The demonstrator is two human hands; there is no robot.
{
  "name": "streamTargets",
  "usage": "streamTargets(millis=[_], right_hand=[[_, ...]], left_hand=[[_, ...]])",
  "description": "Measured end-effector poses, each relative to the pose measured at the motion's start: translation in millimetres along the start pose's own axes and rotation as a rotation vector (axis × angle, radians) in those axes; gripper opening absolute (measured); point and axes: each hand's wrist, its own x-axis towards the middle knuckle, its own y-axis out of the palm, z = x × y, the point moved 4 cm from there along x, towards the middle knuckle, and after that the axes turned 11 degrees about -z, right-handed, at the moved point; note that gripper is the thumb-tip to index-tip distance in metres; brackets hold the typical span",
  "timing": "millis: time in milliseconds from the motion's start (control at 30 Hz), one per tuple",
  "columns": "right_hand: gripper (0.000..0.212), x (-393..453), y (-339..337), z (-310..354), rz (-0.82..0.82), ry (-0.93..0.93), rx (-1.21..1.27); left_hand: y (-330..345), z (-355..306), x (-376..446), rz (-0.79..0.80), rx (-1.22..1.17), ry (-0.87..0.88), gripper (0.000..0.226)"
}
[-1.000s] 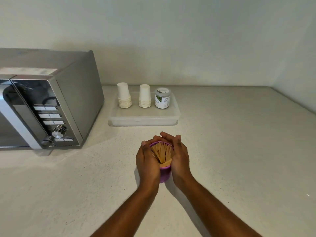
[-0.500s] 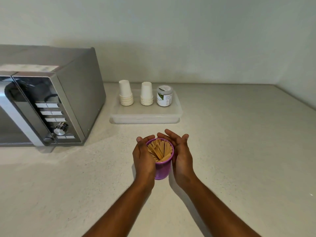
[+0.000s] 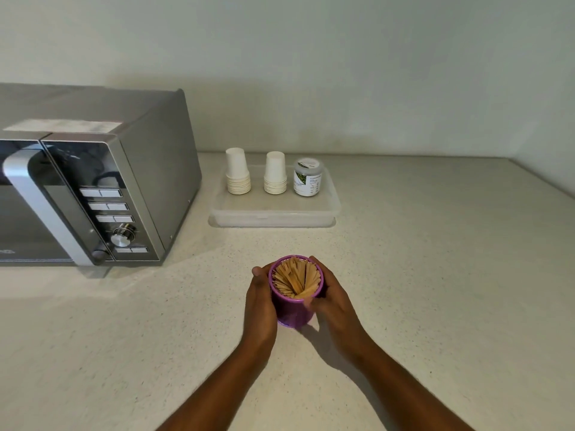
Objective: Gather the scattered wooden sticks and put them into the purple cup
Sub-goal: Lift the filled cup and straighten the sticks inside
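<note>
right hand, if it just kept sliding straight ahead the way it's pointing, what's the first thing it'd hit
The right hand grips the purple cup and points away toward the wall. Straight ahead, it would probably meet the front edge of the clear plastic tray first, near its right end, though depth is hard to judge here.

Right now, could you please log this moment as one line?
purple cup: upright on counter | wooden sticks: inside | left hand, right hand: grip cup

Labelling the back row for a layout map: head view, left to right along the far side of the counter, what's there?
Silver microwave → taller stack of white paper cups → shorter stack of white paper cups → small white jar with a green label. The cups and jar stand on a clear plastic tray.
</note>
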Motion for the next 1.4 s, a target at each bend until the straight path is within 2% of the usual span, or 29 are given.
streamTargets(millis=[100,167,233,333,467,700,833,900,967,1133,1400], right_hand=[[0.087,0,7,5,0.053,-0.077,-0.208],[0.094,5,11,9,0.007,-0.158,-0.317],[0.098,13,13,11,-0.045,-0.170,-0.320],[0.093,26,18,16,-0.068,-0.208,-0.331],[0.082,42,29,31,-0.091,-0.225,-0.293],[0.095,89,53,66,-0.112,-0.272,-0.246],[0.083,119,71,84,-0.106,-0.337,-0.219],[0.078,135,83,93,-0.105,-0.371,-0.218],[0.076,151,95,100,-0.103,-0.386,-0.222],[0.087,191,117,102,-0.129,-0.404,-0.272],[0.077,242,133,81,-0.134,-0.346,-0.370]], left_hand=[[3,12,1,0.009,-0.003,-0.113,0.076],[6,17,5,-0.007,0.004,-0.154,0.075],[6,13,12,-0.016,0.014,-0.163,0.072],[2,-3,25,-0.025,0.038,-0.136,0.073],[1,-28,38,-0.004,0.028,-0.084,0.063],[-7,-77,68,0.079,0.126,0.141,0.045],[-18,-97,93,0.108,0.194,0.263,0.057],[-21,-108,110,0.121,0.198,0.294,0.052],[-23,-116,128,0.141,0.217,0.308,0.039],[-28,-128,175,0.081,0.301,0.333,0.044],[-22,-116,231,0.040,0.406,0.270,0.046]])
